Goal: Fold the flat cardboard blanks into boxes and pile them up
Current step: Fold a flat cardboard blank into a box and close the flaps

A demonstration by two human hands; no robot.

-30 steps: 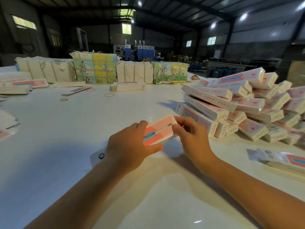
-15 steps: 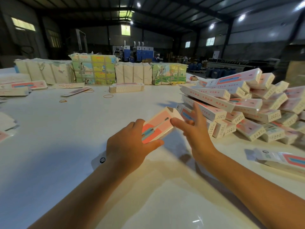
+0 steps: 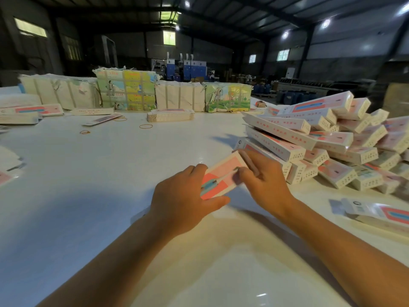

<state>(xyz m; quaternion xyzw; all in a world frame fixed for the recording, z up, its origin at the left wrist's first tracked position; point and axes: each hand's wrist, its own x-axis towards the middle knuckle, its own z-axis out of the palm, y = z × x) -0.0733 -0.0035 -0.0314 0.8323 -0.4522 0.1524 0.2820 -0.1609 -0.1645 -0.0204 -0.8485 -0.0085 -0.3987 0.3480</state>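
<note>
Box [image 3: 221, 173] sits mid-table, near side, just left of the heap of finished boxes [image 3: 321, 138], so it can go on the pile w/o much reach. Left hand [image 3: 183, 200] grips its near end, thumb under, to steady it; right hand [image 3: 263, 180] pinches the far end, prob. closing a flap.

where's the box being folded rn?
Head view, centre: the pink box is held over the white table between the left hand and right hand, just left of the pile of folded boxes.
</note>
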